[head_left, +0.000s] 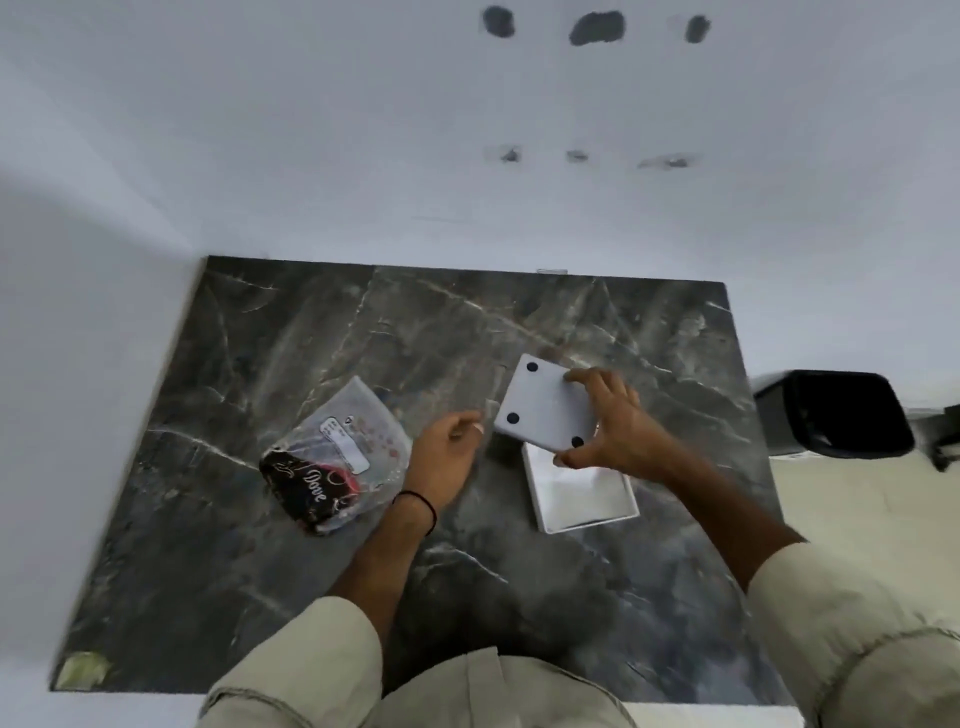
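Note:
My right hand (613, 421) grips a flat white square device (545, 405) by two of its edges, its underside with black round feet turned up. It hangs tilted above an open white box (582, 493) that lies on the dark marble table (311, 338). My left hand (447, 452) hovers just left of the device, fingers loosely curled and holding nothing. A clear plastic bag (348, 441) with a white label lies to the left, with a black printed case (306, 493) inside it.
White walls close the table in at the back and left. A black chair (841, 410) stands off the table's right edge. A pale scrap (83, 670) lies at the near left corner of the table.

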